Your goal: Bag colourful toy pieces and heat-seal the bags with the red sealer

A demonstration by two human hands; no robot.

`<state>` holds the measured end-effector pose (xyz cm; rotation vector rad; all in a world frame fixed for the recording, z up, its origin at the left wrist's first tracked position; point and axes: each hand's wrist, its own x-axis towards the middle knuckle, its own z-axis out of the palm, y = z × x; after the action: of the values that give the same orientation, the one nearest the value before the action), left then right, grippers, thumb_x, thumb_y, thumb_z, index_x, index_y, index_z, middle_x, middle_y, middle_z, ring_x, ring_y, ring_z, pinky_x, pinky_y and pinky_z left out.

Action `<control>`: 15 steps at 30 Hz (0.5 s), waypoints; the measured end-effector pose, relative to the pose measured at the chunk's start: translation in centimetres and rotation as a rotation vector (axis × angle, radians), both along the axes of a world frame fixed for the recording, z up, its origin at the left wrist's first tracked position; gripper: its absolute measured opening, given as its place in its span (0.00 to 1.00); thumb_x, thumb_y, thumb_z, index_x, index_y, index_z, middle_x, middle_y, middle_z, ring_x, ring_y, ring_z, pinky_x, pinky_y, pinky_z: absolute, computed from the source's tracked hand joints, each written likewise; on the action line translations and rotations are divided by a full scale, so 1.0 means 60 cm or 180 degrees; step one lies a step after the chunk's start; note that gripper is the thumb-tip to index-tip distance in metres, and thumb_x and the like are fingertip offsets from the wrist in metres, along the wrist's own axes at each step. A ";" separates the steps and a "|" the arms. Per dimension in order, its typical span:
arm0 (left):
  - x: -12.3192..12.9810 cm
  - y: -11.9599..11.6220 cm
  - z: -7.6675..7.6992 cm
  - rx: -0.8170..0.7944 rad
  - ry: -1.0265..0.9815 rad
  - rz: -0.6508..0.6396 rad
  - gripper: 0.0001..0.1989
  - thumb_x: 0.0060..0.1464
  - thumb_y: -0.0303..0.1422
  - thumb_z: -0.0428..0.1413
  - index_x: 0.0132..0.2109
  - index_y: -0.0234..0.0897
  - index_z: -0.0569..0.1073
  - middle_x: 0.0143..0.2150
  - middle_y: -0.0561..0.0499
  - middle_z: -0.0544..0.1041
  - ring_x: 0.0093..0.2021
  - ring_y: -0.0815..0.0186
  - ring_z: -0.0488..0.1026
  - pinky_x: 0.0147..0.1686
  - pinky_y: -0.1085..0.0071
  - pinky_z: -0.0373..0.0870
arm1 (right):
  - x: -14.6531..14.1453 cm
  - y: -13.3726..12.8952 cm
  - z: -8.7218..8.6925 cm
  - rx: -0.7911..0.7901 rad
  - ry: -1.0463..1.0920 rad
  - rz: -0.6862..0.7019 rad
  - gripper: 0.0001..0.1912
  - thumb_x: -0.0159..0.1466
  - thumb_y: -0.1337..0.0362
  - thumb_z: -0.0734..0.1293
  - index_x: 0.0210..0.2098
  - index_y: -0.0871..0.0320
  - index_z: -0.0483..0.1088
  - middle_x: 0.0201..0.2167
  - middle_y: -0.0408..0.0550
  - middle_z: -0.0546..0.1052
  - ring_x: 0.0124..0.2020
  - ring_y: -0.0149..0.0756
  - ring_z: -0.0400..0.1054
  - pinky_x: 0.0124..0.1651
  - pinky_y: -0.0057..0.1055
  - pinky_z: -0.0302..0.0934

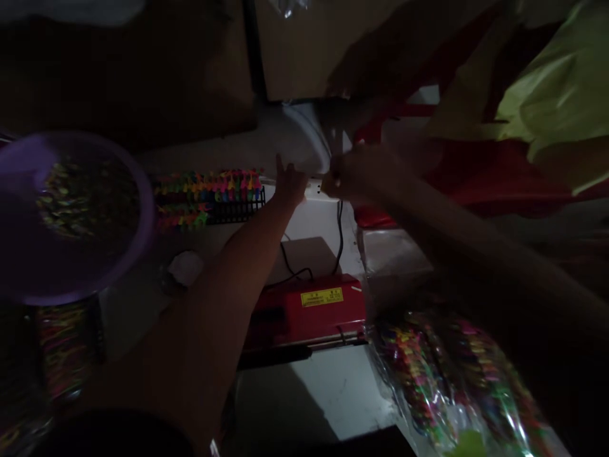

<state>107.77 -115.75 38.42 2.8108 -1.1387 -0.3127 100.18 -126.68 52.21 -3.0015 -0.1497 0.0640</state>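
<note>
My left hand (291, 184) is closed on the left part of a white power strip (314, 190), with one finger raised off it. At the strip's right part my right hand (356, 172) is closed in a pinch, apparently on a plug; dimness and the fingers hide most of it. A black cord (340, 235) runs down from just under this hand toward a red sealing machine (309, 311) with a yellow label. Left of my left hand, a black rack (238, 211) carries rows of small, bright plastic pieces (228, 184).
A purple basin (147, 209) of small pieces stands at the left. Clear bags of colourful pieces (457, 374) lie at lower right. Cardboard boxes (304, 57) line the back. Red plastic (499, 171) and a yellow bag (556, 95) lie at the right.
</note>
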 end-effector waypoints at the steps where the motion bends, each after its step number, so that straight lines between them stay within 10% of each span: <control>1: -0.004 0.003 0.013 -0.0076 0.0150 -0.0034 0.16 0.47 0.28 0.58 0.45 0.29 0.74 0.43 0.42 0.76 0.58 0.49 0.59 0.62 0.41 0.31 | -0.035 0.008 0.015 0.0133 -0.0007 -0.0060 0.26 0.60 0.49 0.60 0.34 0.69 0.74 0.29 0.52 0.75 0.41 0.50 0.70 0.44 0.50 0.60; 6: -0.104 0.115 0.126 -0.1081 0.0796 -0.0088 0.27 0.56 0.28 0.46 0.63 0.31 0.56 0.63 0.44 0.61 0.63 0.64 0.55 0.62 0.67 0.53 | -0.246 0.123 0.053 0.3123 -0.0155 -0.0991 0.24 0.57 0.48 0.64 0.49 0.52 0.66 0.43 0.51 0.72 0.44 0.43 0.67 0.45 0.41 0.64; 10: -0.281 0.340 0.198 -0.1407 0.1934 0.1536 0.19 0.56 0.38 0.43 0.50 0.40 0.71 0.51 0.52 0.75 0.51 0.63 0.71 0.53 0.66 0.67 | -0.376 0.286 0.021 0.5526 0.1590 -0.1347 0.23 0.57 0.47 0.65 0.49 0.48 0.63 0.41 0.46 0.73 0.38 0.38 0.69 0.36 0.34 0.65; 15: -0.464 0.541 0.176 -0.1021 0.1481 0.2866 0.19 0.52 0.43 0.45 0.44 0.43 0.74 0.47 0.50 0.76 0.49 0.56 0.72 0.52 0.57 0.67 | -0.448 0.389 -0.078 0.4509 0.2479 -0.0304 0.15 0.54 0.56 0.68 0.42 0.47 0.72 0.36 0.42 0.75 0.41 0.40 0.69 0.42 0.33 0.62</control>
<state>79.94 -83.32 48.95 2.4442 0.1808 -0.5703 73.29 -103.36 47.54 -1.4255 0.0410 0.7299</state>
